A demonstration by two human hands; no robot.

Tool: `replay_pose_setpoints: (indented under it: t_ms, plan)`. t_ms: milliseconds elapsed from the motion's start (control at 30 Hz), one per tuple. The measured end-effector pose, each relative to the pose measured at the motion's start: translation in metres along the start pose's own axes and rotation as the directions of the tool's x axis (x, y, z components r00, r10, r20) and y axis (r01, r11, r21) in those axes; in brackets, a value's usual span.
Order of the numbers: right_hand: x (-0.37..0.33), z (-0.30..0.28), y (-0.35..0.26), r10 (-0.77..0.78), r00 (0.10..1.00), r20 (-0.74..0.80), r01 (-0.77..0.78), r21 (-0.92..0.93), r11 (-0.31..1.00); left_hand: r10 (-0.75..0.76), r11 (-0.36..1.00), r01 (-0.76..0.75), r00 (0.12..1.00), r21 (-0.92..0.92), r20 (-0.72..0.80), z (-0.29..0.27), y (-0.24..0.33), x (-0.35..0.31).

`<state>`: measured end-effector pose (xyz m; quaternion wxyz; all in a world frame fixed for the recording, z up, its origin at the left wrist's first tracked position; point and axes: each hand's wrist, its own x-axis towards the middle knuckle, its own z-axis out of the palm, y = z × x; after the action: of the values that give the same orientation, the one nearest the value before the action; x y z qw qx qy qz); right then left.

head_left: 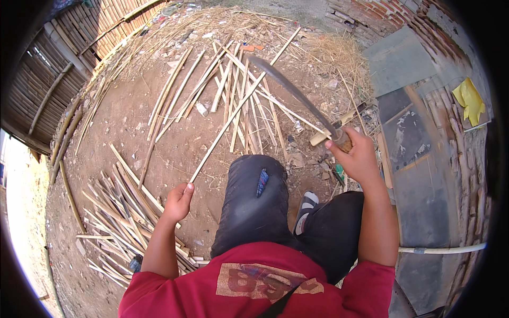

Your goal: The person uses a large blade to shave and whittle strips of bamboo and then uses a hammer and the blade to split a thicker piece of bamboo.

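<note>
- A heap of split sticks (127, 212) lies on bare dirt at lower left
- The person's left hand (180, 201) grips the near end of a long pale strip (222, 137)
- That strip slants up and rightward above loose strips (184, 87)
- A curved blade (303, 97) crosses it in view, contact unclear
- The right hand (355, 155) clasps the blade's handle (343, 141)
</note>
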<state>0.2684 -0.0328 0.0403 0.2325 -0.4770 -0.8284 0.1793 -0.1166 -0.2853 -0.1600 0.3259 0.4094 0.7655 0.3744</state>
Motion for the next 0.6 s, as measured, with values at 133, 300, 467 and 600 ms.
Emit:
replay_pose_setpoints:
  t_ms: [133,300,467,600]
  plan:
    - [0.018,0.039,0.004,-0.369,0.918,0.148,0.393,-0.201,0.897,0.203,0.958,-0.176,0.974,0.225,-0.102,0.012,0.04,-0.023]
    - [0.051,0.04,0.061,-0.263,0.954,0.143,0.286,-0.172,0.943,0.22,0.876,-0.135,0.966,0.462,-0.134,0.026,0.073,-0.062]
    - [0.054,0.049,0.119,-0.139,0.988,0.074,0.143,-0.058,0.988,0.152,0.855,-0.052,0.976,0.516,-0.154,0.052,0.082,-0.097]
    - [0.047,0.061,0.123,-0.338,0.894,0.294,0.361,-0.025,0.932,0.106,0.832,0.006,0.98,0.555,-0.17,0.074,0.089,-0.124]
